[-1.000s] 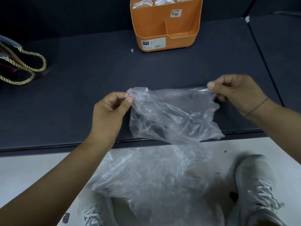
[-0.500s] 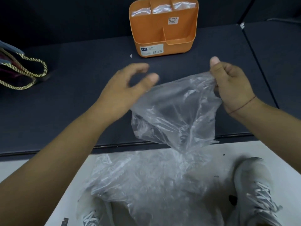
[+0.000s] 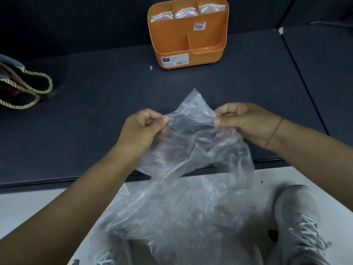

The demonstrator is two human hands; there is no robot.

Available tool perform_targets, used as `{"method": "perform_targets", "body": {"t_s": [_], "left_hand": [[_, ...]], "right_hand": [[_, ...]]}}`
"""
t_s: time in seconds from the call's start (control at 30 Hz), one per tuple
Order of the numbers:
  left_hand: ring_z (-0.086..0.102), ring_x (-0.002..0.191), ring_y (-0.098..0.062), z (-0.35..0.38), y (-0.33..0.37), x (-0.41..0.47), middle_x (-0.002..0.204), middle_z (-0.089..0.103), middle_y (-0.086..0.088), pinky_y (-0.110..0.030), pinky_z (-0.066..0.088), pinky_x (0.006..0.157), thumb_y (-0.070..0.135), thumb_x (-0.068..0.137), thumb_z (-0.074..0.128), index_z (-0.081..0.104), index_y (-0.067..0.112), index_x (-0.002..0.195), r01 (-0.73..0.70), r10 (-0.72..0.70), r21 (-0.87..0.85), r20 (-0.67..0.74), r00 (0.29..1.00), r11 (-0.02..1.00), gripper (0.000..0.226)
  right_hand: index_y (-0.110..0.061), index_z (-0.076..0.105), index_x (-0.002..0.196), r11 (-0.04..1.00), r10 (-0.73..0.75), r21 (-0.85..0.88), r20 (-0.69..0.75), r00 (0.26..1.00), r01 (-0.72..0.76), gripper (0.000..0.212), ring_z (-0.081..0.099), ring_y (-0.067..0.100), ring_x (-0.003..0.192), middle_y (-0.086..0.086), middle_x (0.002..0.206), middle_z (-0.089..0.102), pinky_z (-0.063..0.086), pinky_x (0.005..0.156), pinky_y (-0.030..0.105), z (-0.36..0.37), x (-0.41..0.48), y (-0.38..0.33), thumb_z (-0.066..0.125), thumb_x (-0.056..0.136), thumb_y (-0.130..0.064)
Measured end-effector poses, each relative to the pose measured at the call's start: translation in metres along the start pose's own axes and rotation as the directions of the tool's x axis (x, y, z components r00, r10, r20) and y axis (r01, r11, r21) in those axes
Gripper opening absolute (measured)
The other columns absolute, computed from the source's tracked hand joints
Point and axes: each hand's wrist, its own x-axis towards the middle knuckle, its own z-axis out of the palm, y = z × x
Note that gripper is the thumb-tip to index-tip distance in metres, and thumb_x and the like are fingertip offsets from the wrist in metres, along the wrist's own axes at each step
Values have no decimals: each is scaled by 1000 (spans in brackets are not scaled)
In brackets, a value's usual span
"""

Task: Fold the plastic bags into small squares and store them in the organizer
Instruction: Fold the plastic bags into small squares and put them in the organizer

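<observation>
Both forearms reach forward over the dark table (image 3: pixel 95 111). Left hand (image 3: pixel 141 129): fingers curled, thumb and forefinger pinching the left edge of a clear plastic bag (image 3: pixel 193 142). Right hand (image 3: pixel 246 123): same pinch on the right edge. The bag hangs crumpled between them, one corner peaked upward. Orange organizer (image 3: pixel 188 41) stands well beyond, with folded bags (image 3: pixel 186 12) in its rear compartments.

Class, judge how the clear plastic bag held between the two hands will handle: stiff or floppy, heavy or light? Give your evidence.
Probably floppy: the plastic bag sags and crumples below where the left hand and right hand pinch it. Likely light: two pinches alone hold it up. Glossy film may slip.
</observation>
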Motion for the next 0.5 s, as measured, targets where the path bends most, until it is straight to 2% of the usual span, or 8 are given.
{"method": "perform_targets", "body": {"t_s": [0.07,0.13,0.2,0.27,0.3,0.33,0.4,0.5], "left_hand": [[63,62,-4,-9,-5,-3,67,69,6,-24,48,68,22,90,70,66,16,78,36,-36,2,-7,999,999,13],[65,68,-2,-16,-5,-5,76,72,7,-21,46,68,25,86,73,68,17,85,88,-91,49,56,994,995,10],[65,85,0,-19,2,-2,94,72,11,-19,45,75,43,74,76,64,21,105,121,-137,123,132,982,985,40],[64,101,-3,-16,15,6,109,68,12,-21,46,86,61,58,72,57,27,122,130,-161,175,173,972,976,74],[64,103,-6,-13,21,11,111,69,11,-24,48,89,65,55,70,58,27,125,145,-179,180,188,966,973,80],[67,100,-10,-10,26,15,108,71,8,-27,50,89,65,56,69,63,26,121,183,-214,155,212,954,971,77],[72,90,-16,-3,31,24,99,76,-1,-30,56,78,57,64,72,71,19,108,318,-313,30,271,910,948,59],[72,72,-16,2,24,33,91,76,-7,-26,56,59,37,81,75,72,11,105,400,-366,-129,226,903,907,36]], "right_hand": [[-15,67,94,997,-5,71,-110,994,13,12,63,6,64,1,77,68,53,62,16,-9,4,-2,66,87,-6],[-19,68,93,998,-55,35,-159,986,61,13,65,5,73,-5,79,70,52,75,17,-17,7,-6,68,85,-9],[-22,69,92,994,-110,-14,-129,986,109,14,65,4,80,-7,81,71,50,85,19,-18,9,-11,70,84,-11],[-20,68,94,986,-157,-59,-63,986,154,14,66,0,76,-7,79,71,50,81,15,-11,12,-17,69,85,-10],[-20,68,95,981,-176,-83,-34,984,173,14,66,-1,73,-9,77,71,50,76,12,-7,14,-21,69,85,-10],[-19,68,95,979,-185,-84,-10,983,183,14,65,-2,71,-10,74,71,50,71,11,-3,15,-25,69,85,-10],[-17,68,94,978,-201,-51,18,979,202,14,65,-2,67,-10,71,70,50,65,11,0,19,-31,68,84,-8],[-17,69,97,985,-172,8,2,985,172,11,66,7,75,-5,79,71,54,68,18,-4,20,-31,67,86,-17]]}}
